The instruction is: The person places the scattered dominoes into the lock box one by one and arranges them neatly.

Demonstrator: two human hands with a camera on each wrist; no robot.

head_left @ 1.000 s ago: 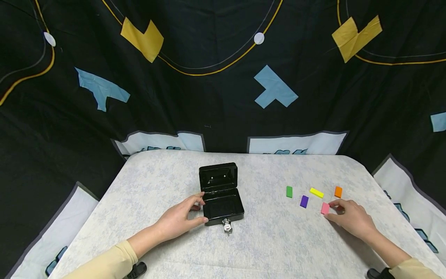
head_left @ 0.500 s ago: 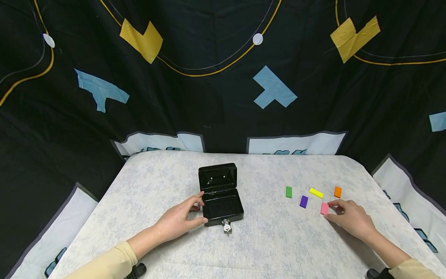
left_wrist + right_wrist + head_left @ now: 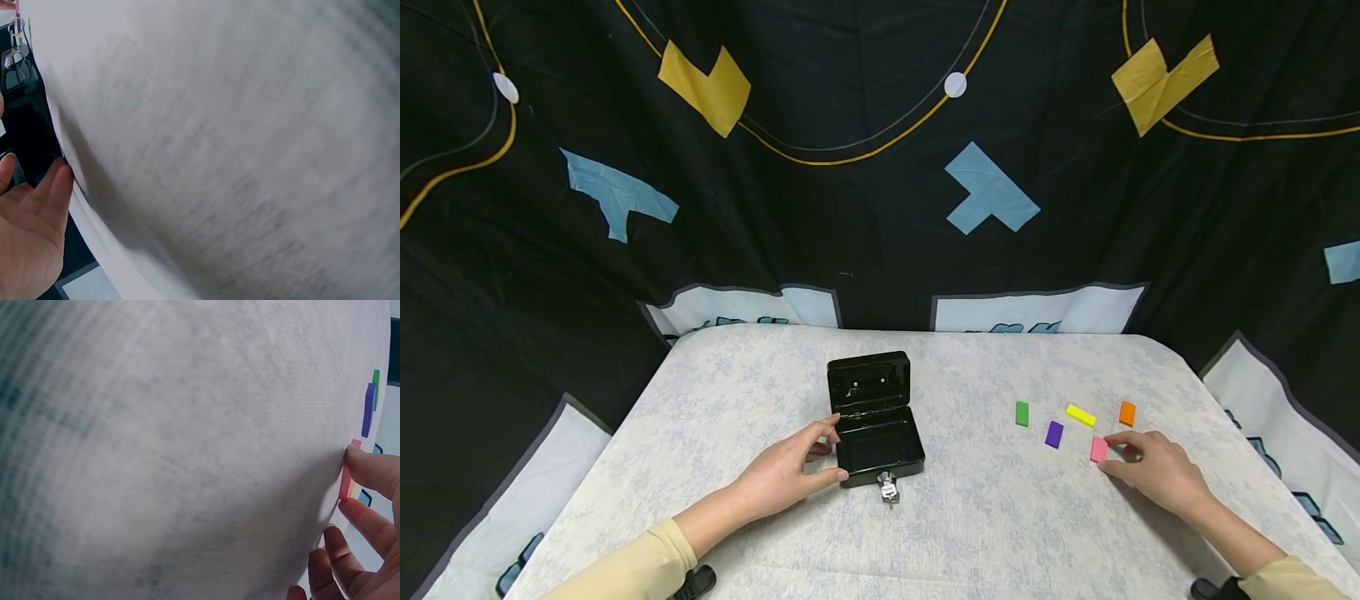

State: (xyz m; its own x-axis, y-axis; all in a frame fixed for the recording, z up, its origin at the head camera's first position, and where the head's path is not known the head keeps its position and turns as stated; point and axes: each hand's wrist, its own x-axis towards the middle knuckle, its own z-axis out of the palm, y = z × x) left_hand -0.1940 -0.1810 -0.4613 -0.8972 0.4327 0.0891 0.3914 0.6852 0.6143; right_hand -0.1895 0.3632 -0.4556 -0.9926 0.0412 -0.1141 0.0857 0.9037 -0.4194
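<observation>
A small black metal box (image 3: 880,446) stands with its lid (image 3: 870,379) raised, and a silver padlock (image 3: 888,487) hangs at its front. My left hand (image 3: 786,471) rests against the box's left side, thumb by the front corner and forefinger toward the hinge. In the left wrist view this hand (image 3: 34,231) lies along the dark box wall. My right hand (image 3: 1161,471) pinches a pink block (image 3: 1099,449) on the table between thumb and forefinger. In the right wrist view the thumb and forefinger are at the two ends of the pink block (image 3: 345,478), the other fingers loosely bent.
Beyond the pink block lie a purple block (image 3: 1054,434), a yellow block (image 3: 1081,415), a green block (image 3: 1022,413) and an orange block (image 3: 1127,413). A pale patterned cloth covers the table (image 3: 970,525). Behind it hangs a black curtain (image 3: 865,217).
</observation>
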